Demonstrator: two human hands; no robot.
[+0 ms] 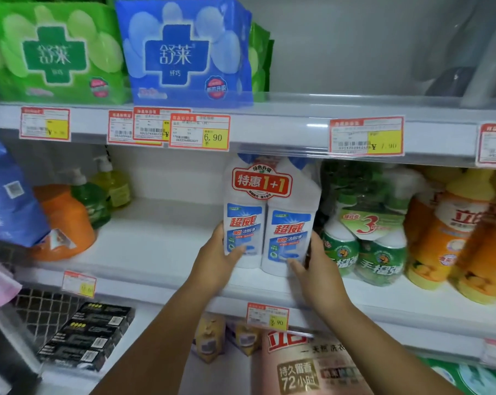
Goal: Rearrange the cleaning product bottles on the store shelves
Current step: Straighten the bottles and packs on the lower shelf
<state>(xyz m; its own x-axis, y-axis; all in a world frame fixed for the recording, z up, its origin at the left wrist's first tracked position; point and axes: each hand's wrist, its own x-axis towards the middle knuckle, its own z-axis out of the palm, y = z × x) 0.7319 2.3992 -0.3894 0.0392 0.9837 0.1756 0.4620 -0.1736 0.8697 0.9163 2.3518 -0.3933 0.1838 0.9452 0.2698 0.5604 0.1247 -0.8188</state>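
Observation:
A twin pack of white cleaner bottles (269,212) with blue labels and a red "1+1" sticker stands upright on the middle shelf (161,252). My left hand (215,260) grips the pack's lower left side, thumb across the left bottle's label. My right hand (315,263) holds its lower right side, thumb on the right bottle's label. The bottle caps are partly hidden behind the upper shelf's price rail.
Right of the pack stand a wrapped green-and-white bottle bundle (366,240) and yellow-orange bottles (452,235). At left are an orange jug (67,226), green pump bottles (92,201) and a blue bag (7,201). Green and blue packets fill the top shelf; boxes lie below.

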